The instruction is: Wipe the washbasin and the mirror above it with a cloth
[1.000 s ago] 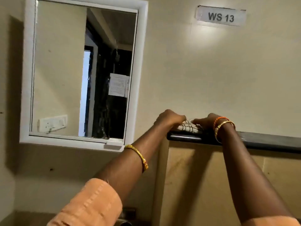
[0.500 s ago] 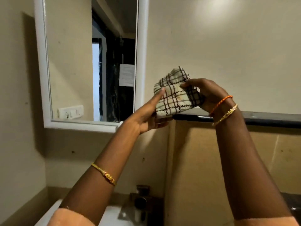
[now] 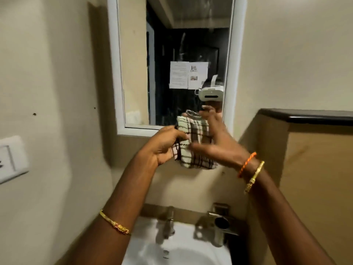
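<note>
Two hands hold one checked cloth (image 3: 193, 144) in the air, in front of the lower right corner of the mirror (image 3: 172, 54) and well above the washbasin (image 3: 183, 251). The left hand (image 3: 164, 148) pinches the left edge of the cloth, with its fingers (image 3: 178, 135) curled and pressed together on the fabric. The right hand (image 3: 215, 144) lies over the right side of the cloth; its fingers (image 3: 205, 113) are spread and partly blurred, and the upper ones touch the top fold. The cloth is folded, soft and woven, pale with dark and brown lines, and its lower edge hangs free below the hands.

The mirror has a white frame and its glass shows streaks. Near its right edge a white headset (image 3: 211, 92) is reflected. The wall to the left of the mirror is bare and cream, with a white switch plate (image 3: 11, 159) at the far left edge. To the right, a dark ledge (image 3: 315, 116) tops a brown panel close to the right arm. Below, the white, smooth basin carries a metal tap (image 3: 166, 224) and a metal holder (image 3: 219, 228) at its far rim. The room between the hands and the basin is open.
</note>
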